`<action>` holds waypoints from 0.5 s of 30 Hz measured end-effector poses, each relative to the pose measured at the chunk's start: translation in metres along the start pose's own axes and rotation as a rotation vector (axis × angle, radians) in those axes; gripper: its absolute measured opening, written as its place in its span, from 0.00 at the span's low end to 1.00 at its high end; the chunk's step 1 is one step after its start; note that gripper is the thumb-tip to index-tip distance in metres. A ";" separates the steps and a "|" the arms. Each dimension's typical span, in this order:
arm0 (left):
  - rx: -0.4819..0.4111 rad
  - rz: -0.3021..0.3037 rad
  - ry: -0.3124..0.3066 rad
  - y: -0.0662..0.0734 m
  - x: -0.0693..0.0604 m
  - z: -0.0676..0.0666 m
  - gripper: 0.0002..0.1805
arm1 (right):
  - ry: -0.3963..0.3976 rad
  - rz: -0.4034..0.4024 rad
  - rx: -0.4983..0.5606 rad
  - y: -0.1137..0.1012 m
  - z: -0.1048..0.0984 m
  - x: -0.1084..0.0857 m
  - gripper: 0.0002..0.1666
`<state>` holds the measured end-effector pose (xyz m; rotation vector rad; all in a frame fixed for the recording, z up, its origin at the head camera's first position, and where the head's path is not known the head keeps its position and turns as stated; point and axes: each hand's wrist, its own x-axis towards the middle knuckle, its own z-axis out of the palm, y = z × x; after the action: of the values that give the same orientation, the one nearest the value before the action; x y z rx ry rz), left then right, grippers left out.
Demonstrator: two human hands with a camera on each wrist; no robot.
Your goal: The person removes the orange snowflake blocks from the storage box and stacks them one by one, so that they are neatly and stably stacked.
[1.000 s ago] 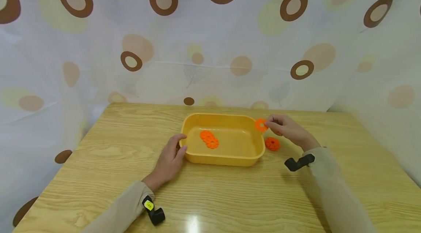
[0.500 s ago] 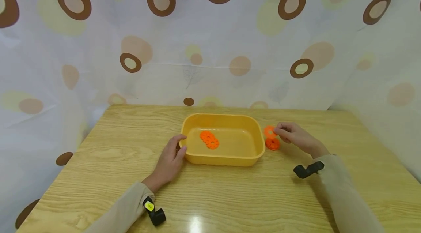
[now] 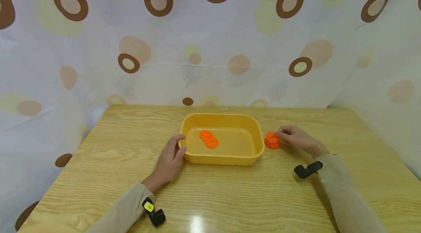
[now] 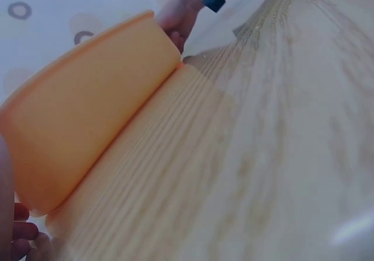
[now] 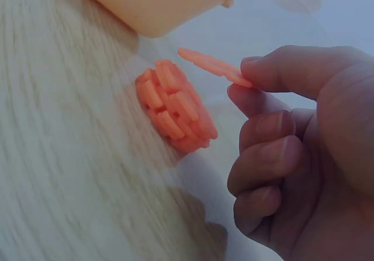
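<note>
Between thumb and forefinger my right hand (image 3: 297,139) pinches a flat orange notched disc (image 5: 213,66). The disc hovers tilted just above a short stack of like orange discs (image 5: 175,109) on the table, with a gap showing in the right wrist view. That stack stands right beside the right end of a yellow plastic basin (image 3: 227,160). At the basin's left end, my left hand (image 3: 168,160) grips the rim, thumb on the near side and fingers farther back. Inside the basin, left of its middle, lie several overlapping orange discs (image 3: 208,139).
The wooden table (image 3: 217,196) extends around the basin on all sides. Behind it hangs a white curtain (image 3: 210,53) with brown and beige circles. Each sleeve carries a black wrist camera (image 3: 154,213).
My right hand has drawn the pinched disc rightward and down, from the basin's right rim to over the stack outside. The left hand stays on the basin.
</note>
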<state>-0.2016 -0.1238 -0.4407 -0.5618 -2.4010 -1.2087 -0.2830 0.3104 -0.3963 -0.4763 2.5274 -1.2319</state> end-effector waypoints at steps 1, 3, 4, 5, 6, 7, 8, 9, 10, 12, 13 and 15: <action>-0.001 -0.002 -0.002 0.000 0.000 0.000 0.16 | -0.001 0.004 -0.003 0.001 0.000 0.000 0.19; -0.002 -0.009 -0.006 0.000 -0.001 0.000 0.16 | -0.006 0.011 -0.008 0.002 0.001 0.000 0.19; -0.003 -0.011 -0.007 0.000 -0.001 0.000 0.16 | -0.008 0.014 -0.012 0.003 0.001 0.000 0.19; -0.004 -0.015 -0.009 0.000 -0.001 0.000 0.17 | -0.008 0.017 -0.013 0.003 0.001 0.000 0.19; -0.007 -0.018 -0.012 0.000 -0.001 -0.001 0.17 | -0.008 0.018 -0.013 0.003 0.002 0.000 0.20; -0.007 -0.023 -0.015 0.001 -0.001 -0.001 0.17 | -0.007 0.020 -0.014 0.003 0.002 0.000 0.20; -0.007 -0.025 -0.016 0.001 -0.001 -0.001 0.17 | -0.006 0.024 -0.017 0.004 0.002 -0.001 0.20; -0.008 -0.027 -0.018 0.001 -0.001 -0.001 0.17 | -0.003 0.027 -0.020 0.004 0.002 -0.001 0.20; -0.011 -0.027 -0.019 0.002 -0.001 -0.001 0.17 | -0.001 0.030 -0.021 0.004 0.002 -0.001 0.20; -0.014 -0.026 -0.018 0.003 0.000 -0.001 0.16 | 0.002 0.039 -0.029 0.004 0.002 -0.002 0.20; -0.014 -0.024 -0.017 0.003 0.000 -0.001 0.16 | 0.001 0.042 -0.032 0.004 0.002 -0.002 0.20; -0.014 -0.017 -0.014 0.004 0.000 -0.001 0.16 | -0.003 0.040 -0.038 0.004 0.002 -0.003 0.21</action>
<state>-0.1991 -0.1227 -0.4378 -0.5572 -2.4158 -1.2335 -0.2807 0.3128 -0.4006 -0.4333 2.5486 -1.1700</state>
